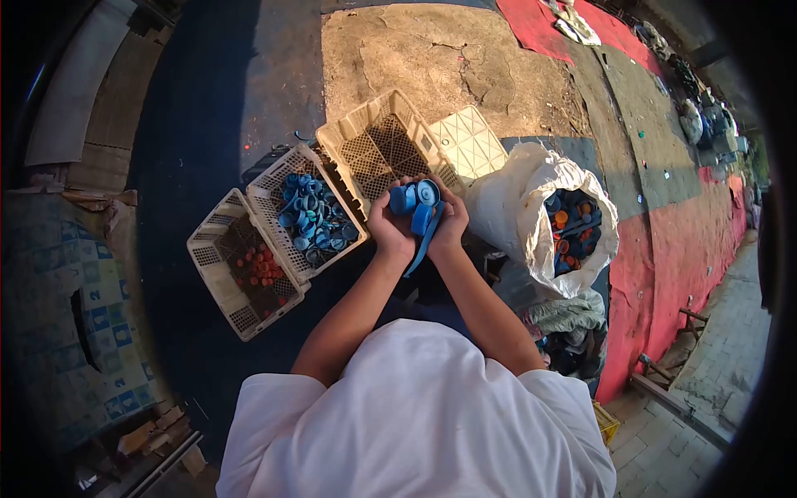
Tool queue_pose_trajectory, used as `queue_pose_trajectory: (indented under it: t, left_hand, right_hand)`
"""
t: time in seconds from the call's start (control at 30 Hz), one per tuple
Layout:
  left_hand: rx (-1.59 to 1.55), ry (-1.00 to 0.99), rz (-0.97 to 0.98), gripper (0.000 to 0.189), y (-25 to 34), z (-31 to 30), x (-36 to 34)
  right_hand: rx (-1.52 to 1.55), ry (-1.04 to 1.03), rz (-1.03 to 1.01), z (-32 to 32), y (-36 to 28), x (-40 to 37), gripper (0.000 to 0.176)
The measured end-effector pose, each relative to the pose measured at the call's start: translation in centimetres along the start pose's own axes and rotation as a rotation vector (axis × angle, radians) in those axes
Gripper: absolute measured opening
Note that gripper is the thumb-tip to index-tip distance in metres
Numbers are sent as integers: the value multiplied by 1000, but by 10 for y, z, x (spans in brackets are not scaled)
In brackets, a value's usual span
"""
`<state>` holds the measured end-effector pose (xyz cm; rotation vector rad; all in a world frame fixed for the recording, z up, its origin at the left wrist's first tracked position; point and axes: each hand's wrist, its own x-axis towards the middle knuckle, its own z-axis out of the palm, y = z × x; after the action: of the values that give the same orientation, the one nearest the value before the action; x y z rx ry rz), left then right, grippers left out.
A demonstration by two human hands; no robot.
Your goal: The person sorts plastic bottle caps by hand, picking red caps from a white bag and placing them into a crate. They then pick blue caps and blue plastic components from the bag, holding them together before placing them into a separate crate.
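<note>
My left hand [390, 230] and my right hand [452, 224] are cupped together, closed around several blue plastic caps [421, 217]. One cap has a long blue strap that dangles below my palms. Just beyond the hands stands a cream plastic crate [363, 119] with mesh walls. To the left, a white mesh crate [274, 178] holds a pile of blue caps [311, 217]. On the right, a white woven sack [506, 199] lies tilted with its mouth toward me, and mixed blue and orange caps [573, 228] show inside it.
Farther left, another cream crate [217, 222] contains red-orange caps [259, 267]. A cream ribbed plastic panel [473, 143] lies behind the sack. Grey-green bundled cloth [573, 314] is below the sack. Red matting [656, 274] covers the floor at right; a patterned sheet [75, 307] lies far left.
</note>
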<state>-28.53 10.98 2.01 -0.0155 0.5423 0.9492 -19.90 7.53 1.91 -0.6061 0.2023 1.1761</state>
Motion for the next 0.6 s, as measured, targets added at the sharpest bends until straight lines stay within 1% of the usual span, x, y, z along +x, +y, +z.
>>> queue_pose_trajectory:
  t: [0.07,0.17,0.27,0.3,0.4,0.43,0.47,0.53,0.6]
  left_hand:
    - [-7,29,131,31,36,-16,-10]
    - [-4,13,213,32,93,-60,-17]
    - [-73,187,297,33,135,-91,-25]
    - [-83,222,328,33,146,-99,-27]
    - [-107,307,301,33,178,-138,-25]
    - [-133,329,303,33,185,-150,-24]
    - [-132,360,292,32,193,-159,-20]
    - [-130,422,261,31,202,-179,-12]
    - [-143,463,282,30,209,-192,-2]
  right_hand:
    - [-18,32,70,15,45,1,52]
    - [-145,28,150,20,113,14,50]
    - [-210,16,271,20,172,21,49]
    - [-238,74,310,22,189,22,46]
    - [-327,100,424,8,234,35,46]
    - [-334,93,414,-1,247,43,41]
    - [-368,93,445,-9,260,52,40]
    - [-435,98,502,-5,276,56,37]
    - [-489,169,488,-2,287,62,33]
